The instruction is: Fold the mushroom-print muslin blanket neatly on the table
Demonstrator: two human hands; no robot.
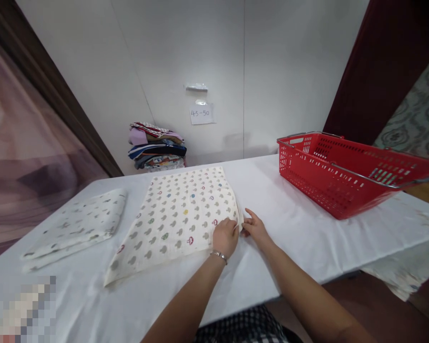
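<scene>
A cream cloth with small mushroom prints (178,216) lies folded flat on the white table (293,224). My left hand (225,237), a bracelet on its wrist, rests on the cloth's near right corner with fingers curled over the edge. My right hand (254,227) sits just beside it on the tablecloth, fingertips pinching the same edge of the cloth. Both hands meet at that corner.
A second folded white printed cloth (76,226) lies at the left. A stack of folded fabrics (156,146) stands against the back wall under a paper label (201,114). A red plastic basket (346,174) with metal handles sits at the right.
</scene>
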